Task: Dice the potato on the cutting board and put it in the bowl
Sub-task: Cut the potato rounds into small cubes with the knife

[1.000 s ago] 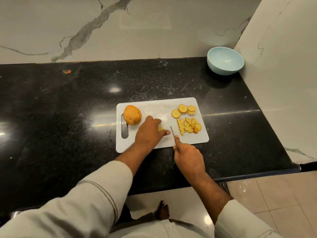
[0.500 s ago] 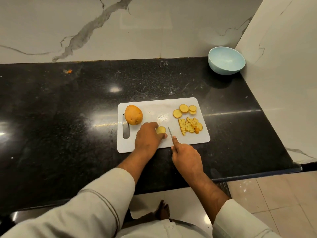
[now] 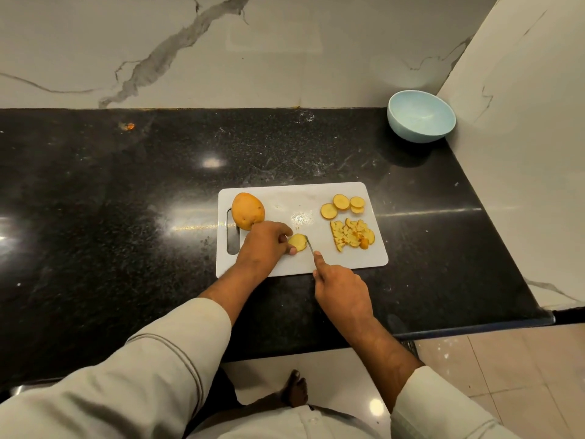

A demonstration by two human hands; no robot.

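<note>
The dicing is in hand. The left hand [image 3: 264, 245] pinches a potato slice [image 3: 297, 242] flat on the white cutting board [image 3: 373, 258], while the right hand [image 3: 340, 288] grips a knife [image 3: 309, 244], its thin blade apparently at the slice's right edge. Diced pieces [image 3: 351, 235] lie near three round slices [image 3: 342, 205]; an uncut potato piece [image 3: 248, 210] waits left. The light blue bowl [image 3: 421, 117] stands well apart. Next come steady cuts clear of the fingertips.

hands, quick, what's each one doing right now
Left hand: pinching the potato piece on the cutting board.
Right hand: gripping the knife.
</note>
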